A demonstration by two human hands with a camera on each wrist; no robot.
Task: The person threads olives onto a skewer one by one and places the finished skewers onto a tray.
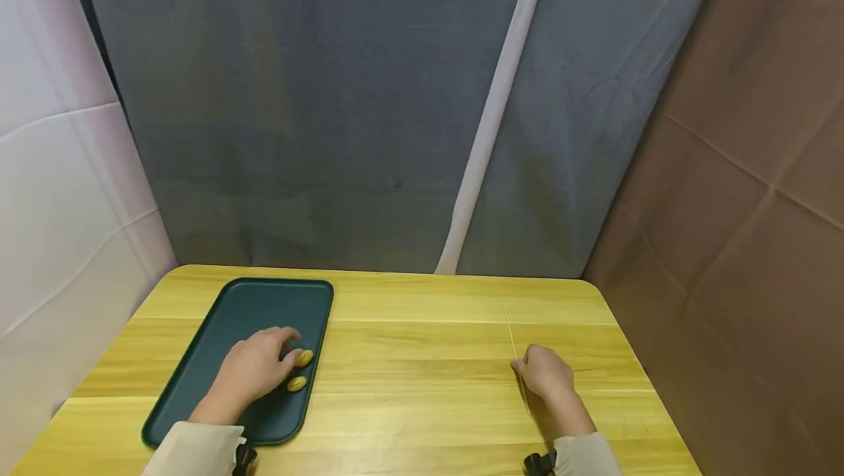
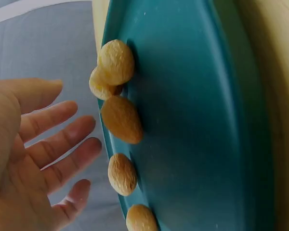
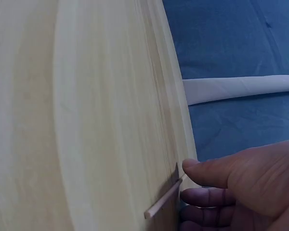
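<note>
My left hand (image 1: 253,367) is over the dark green tray (image 1: 273,302), fingers spread and loosely bent with nothing gripped. Two tan oval nuts (image 1: 297,384) show beside its thumb in the head view. The left wrist view has several such nuts in a line along the tray's edge, among them a darker brown one (image 2: 121,119) and a rounder pale one (image 2: 116,62), just off the fingertips. On the right side of the table, my right hand (image 1: 544,373) pinches a long thin wooden stick (image 1: 510,331) between thumb and curled fingers. In the right wrist view the stick's blunt end (image 3: 159,204) points away from the hand.
The tray lies on the left part of a light wooden table (image 1: 422,359). Grey cloth (image 1: 330,110) with a white strip (image 1: 491,110) hangs behind the far edge. A pale cloth (image 1: 66,168) stands at the left and a brown one (image 1: 745,190) at the right.
</note>
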